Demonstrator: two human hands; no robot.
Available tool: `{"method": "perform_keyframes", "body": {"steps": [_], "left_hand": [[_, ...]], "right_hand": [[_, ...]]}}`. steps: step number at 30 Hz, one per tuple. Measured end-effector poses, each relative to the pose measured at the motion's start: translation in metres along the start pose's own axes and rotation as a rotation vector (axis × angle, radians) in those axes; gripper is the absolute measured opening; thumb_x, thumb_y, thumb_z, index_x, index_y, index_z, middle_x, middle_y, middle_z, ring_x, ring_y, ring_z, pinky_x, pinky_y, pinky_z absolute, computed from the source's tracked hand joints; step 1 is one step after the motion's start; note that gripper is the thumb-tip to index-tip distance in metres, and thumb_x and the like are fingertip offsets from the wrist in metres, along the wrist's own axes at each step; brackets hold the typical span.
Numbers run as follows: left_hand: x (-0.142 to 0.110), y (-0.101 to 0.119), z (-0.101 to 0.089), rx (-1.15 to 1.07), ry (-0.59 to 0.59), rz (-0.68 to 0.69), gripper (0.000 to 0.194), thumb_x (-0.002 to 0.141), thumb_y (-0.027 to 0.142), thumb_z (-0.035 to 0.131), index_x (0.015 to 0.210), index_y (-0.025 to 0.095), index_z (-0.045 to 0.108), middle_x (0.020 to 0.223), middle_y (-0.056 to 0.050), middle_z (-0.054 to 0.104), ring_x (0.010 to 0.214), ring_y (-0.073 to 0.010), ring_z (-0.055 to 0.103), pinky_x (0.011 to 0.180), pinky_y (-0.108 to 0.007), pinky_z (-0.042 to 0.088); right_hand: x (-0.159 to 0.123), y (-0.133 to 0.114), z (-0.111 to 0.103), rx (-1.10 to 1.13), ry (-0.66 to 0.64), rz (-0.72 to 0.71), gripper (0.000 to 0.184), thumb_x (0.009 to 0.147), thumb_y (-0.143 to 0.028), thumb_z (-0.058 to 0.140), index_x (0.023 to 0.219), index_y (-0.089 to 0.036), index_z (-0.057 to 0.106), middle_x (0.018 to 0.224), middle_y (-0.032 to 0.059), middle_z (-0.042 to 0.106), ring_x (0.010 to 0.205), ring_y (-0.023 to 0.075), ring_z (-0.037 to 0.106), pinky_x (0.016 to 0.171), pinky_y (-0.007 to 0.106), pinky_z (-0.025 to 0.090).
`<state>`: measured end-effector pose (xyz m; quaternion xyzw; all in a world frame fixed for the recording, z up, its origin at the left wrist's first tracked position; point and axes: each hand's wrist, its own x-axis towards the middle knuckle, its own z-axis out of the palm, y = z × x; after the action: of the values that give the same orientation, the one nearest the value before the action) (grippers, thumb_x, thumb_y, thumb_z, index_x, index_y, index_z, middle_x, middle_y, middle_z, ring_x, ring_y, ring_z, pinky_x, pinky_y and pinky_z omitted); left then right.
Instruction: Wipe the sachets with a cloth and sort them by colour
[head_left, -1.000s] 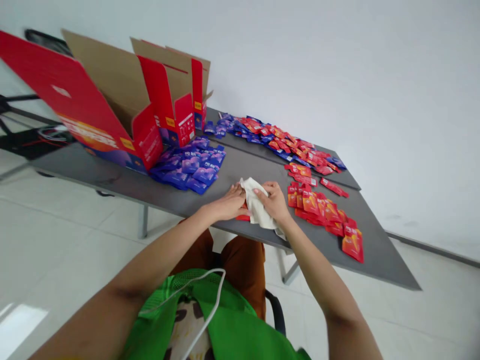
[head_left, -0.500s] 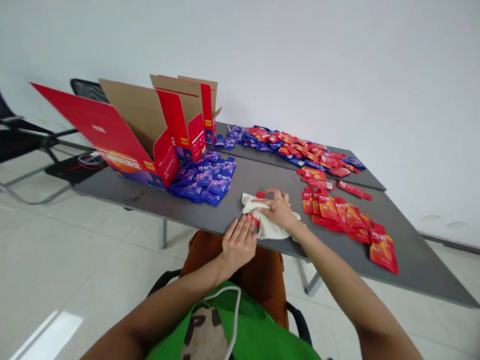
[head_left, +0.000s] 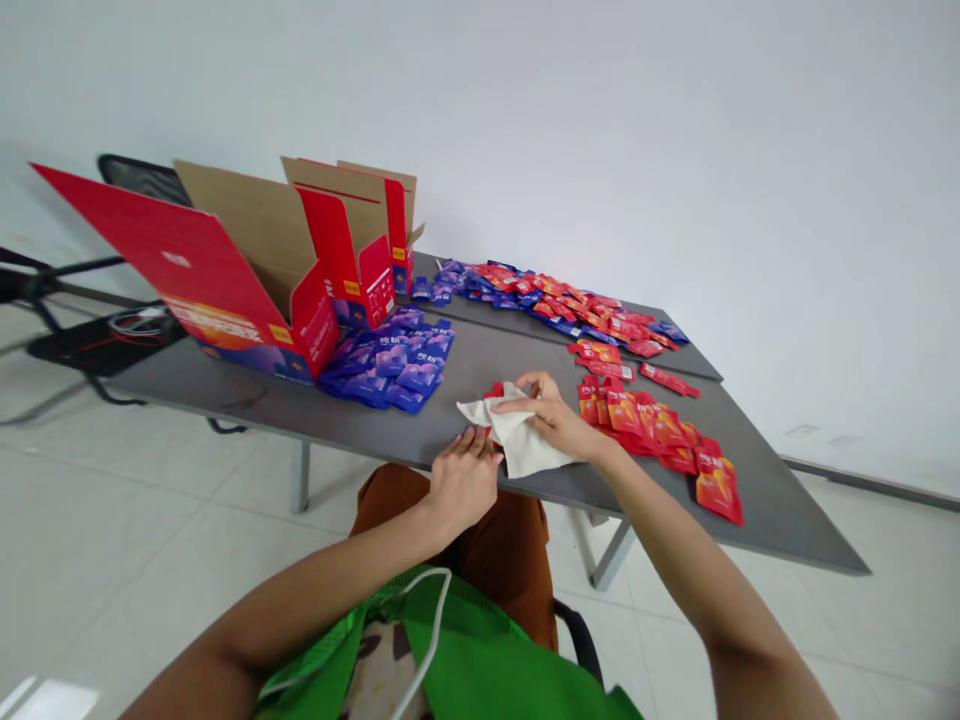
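A red pouch (head_left: 496,391) lies at the table's front edge, mostly hidden by a cream cloth (head_left: 529,455). My right hand (head_left: 553,418) is closed on the cloth, bunching it over the pouch. At the pouch's near end, my left hand (head_left: 463,478) has its fingers curled together and holds that end against the tabletop. Nearby on the right is an overlapping row of red pouches (head_left: 649,420). To the left, several blue-purple pouches (head_left: 405,358) lie in overlapping rows.
Three open red cartons (head_left: 247,290) stand along the left of the grey table (head_left: 495,350). A mixed heap of red and blue pouches (head_left: 562,300) lies at the back. Chair parts (head_left: 75,290) show beyond the left end, and a white wall rises behind.
My right hand has lifted and gathered the cloth, which lay flatter over the pouch before. My left fingers, earlier stretched out, are now curled. The view has shifted slightly right.
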<state>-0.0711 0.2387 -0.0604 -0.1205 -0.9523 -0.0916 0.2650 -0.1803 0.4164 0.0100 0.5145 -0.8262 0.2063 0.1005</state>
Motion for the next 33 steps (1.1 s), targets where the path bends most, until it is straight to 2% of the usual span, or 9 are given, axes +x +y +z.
{"method": "perform_keyframes", "body": {"steps": [4, 9, 12, 15, 20, 25, 29, 31, 33], "left_hand": [[0.005, 0.006, -0.008, -0.041, -0.043, -0.026, 0.038, 0.097, 0.023, 0.038, 0.101, 0.010, 0.073, 0.106, -0.015, 0.072, 0.107, -0.0253, 0.064, 0.098, -0.038, 0.047], [0.024, 0.007, -0.009, -0.011, -0.171, -0.090, 0.038, 0.096, 0.023, 0.040, 0.111, 0.005, 0.069, 0.113, -0.021, 0.069, 0.110, -0.0291, 0.063, 0.093, -0.041, 0.048], [0.029, 0.007, -0.003, -0.007, -0.236, -0.077, 0.038, 0.096, 0.019, 0.037, 0.112, 0.005, 0.070, 0.119, -0.021, 0.067, 0.111, -0.0301, 0.062, 0.106, -0.051, 0.036], [0.024, 0.009, 0.004, -0.036, -0.197, -0.141, 0.042, 0.098, 0.019, 0.033, 0.120, 0.005, 0.066, 0.131, -0.021, 0.060, 0.123, -0.0305, 0.055, 0.110, -0.052, 0.031], [0.013, 0.010, -0.001, -0.072, -0.157, -0.151, 0.045, 0.099, 0.022, 0.030, 0.127, 0.005, 0.061, 0.138, -0.021, 0.054, 0.131, -0.0295, 0.048, 0.106, -0.047, 0.036], [0.019, 0.005, -0.012, -0.063, -0.199, -0.061, 0.043, 0.098, 0.025, 0.033, 0.106, 0.007, 0.072, 0.108, -0.021, 0.070, 0.110, -0.0313, 0.062, 0.101, -0.049, 0.038], [0.026, -0.001, -0.013, -0.064, -0.276, -0.036, 0.041, 0.097, 0.022, 0.035, 0.119, 0.008, 0.067, 0.125, -0.022, 0.064, 0.119, -0.0337, 0.058, 0.107, -0.058, 0.029], [0.028, -0.004, -0.012, -0.060, -0.338, -0.012, 0.041, 0.098, 0.023, 0.034, 0.121, 0.008, 0.065, 0.130, -0.021, 0.061, 0.122, -0.0330, 0.056, 0.112, -0.061, 0.019], [0.029, -0.006, -0.013, -0.060, -0.390, -0.016, 0.042, 0.099, 0.027, 0.034, 0.124, 0.009, 0.063, 0.134, -0.020, 0.058, 0.125, -0.0317, 0.054, 0.113, -0.059, 0.020]], "right_hand": [[-0.007, 0.000, 0.024, -0.044, -0.122, -0.054, 0.046, 0.090, -0.018, 0.052, 0.134, -0.033, 0.059, 0.128, 0.0117, 0.044, 0.125, 0.0273, 0.036, 0.104, 0.047, 0.030], [0.023, 0.030, 0.042, -0.138, 0.008, -0.040, 0.039, 0.094, -0.024, 0.048, 0.131, -0.028, 0.062, 0.130, 0.0132, 0.052, 0.122, 0.0260, 0.043, 0.100, 0.044, 0.031], [0.044, 0.059, 0.043, -0.179, 0.045, -0.026, 0.041, 0.094, -0.018, 0.043, 0.129, -0.024, 0.064, 0.128, 0.0132, 0.056, 0.116, 0.0248, 0.048, 0.099, 0.043, 0.033], [0.055, 0.079, 0.032, -0.251, 0.028, 0.059, 0.049, 0.088, -0.007, 0.040, 0.128, -0.021, 0.064, 0.125, 0.0146, 0.058, 0.114, 0.0256, 0.050, 0.099, 0.044, 0.035], [0.036, 0.053, 0.013, -0.221, 0.029, 0.017, 0.065, 0.084, -0.002, 0.035, 0.144, -0.024, 0.048, 0.133, 0.0094, 0.056, 0.123, 0.0232, 0.047, 0.103, 0.041, 0.037], [0.013, 0.015, 0.030, -0.172, -0.118, -0.147, 0.050, 0.091, -0.013, 0.041, 0.135, -0.030, 0.057, 0.131, 0.0054, 0.058, 0.114, 0.0212, 0.051, 0.100, 0.038, 0.040], [0.035, 0.037, 0.037, -0.337, -0.094, -0.017, 0.046, 0.094, -0.019, 0.041, 0.136, -0.029, 0.057, 0.135, 0.0076, 0.055, 0.112, 0.0235, 0.052, 0.101, 0.041, 0.038], [0.051, 0.053, 0.033, -0.401, -0.072, 0.096, 0.048, 0.095, -0.019, 0.040, 0.140, -0.027, 0.052, 0.131, 0.0086, 0.057, 0.109, 0.0233, 0.054, 0.100, 0.040, 0.037], [0.058, 0.062, 0.025, -0.437, -0.063, 0.180, 0.052, 0.094, -0.019, 0.040, 0.146, -0.024, 0.045, 0.125, 0.0089, 0.061, 0.106, 0.0231, 0.056, 0.096, 0.037, 0.040]]}}
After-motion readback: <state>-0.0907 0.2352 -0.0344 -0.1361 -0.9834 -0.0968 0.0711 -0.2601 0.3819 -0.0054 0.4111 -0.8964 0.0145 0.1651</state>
